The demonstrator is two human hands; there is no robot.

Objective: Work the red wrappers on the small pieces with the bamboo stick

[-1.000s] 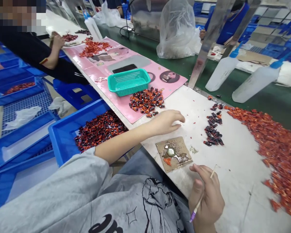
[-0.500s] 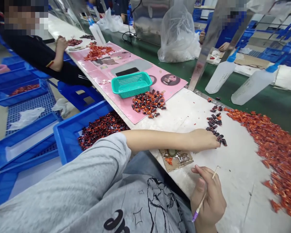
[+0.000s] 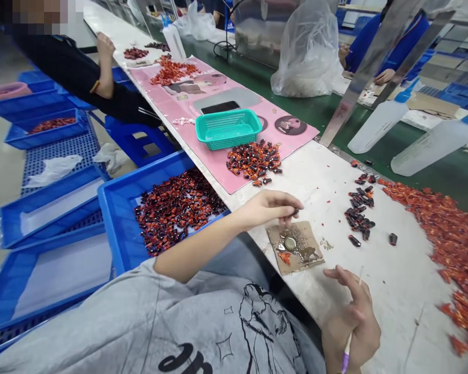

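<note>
My left hand (image 3: 271, 206) hovers just above a small brown card (image 3: 295, 246) smeared with glue and pinches a small dark piece between its fingertips. My right hand (image 3: 354, 322) rests at the table's near edge, closed on a thin stick (image 3: 352, 324) with a purple end. A cluster of small dark pieces (image 3: 359, 213) lies right of the card, with two loose ones beside it. A long heap of orange-red pieces (image 3: 448, 244) fills the table's right side.
A blue crate (image 3: 117, 218) of dark-and-red pieces stands left of the table beside other blue crates. A green basket (image 3: 228, 128) and a mixed pile (image 3: 253, 158) sit on a pink sheet. Two white squeeze bottles (image 3: 378, 122) lie behind. A co-worker's arm (image 3: 101, 67) reaches in at far left.
My left hand went out to the dark cluster and has come back over the brown card with a piece. Two dark pieces now lie apart from the cluster. My right hand hardly moved.
</note>
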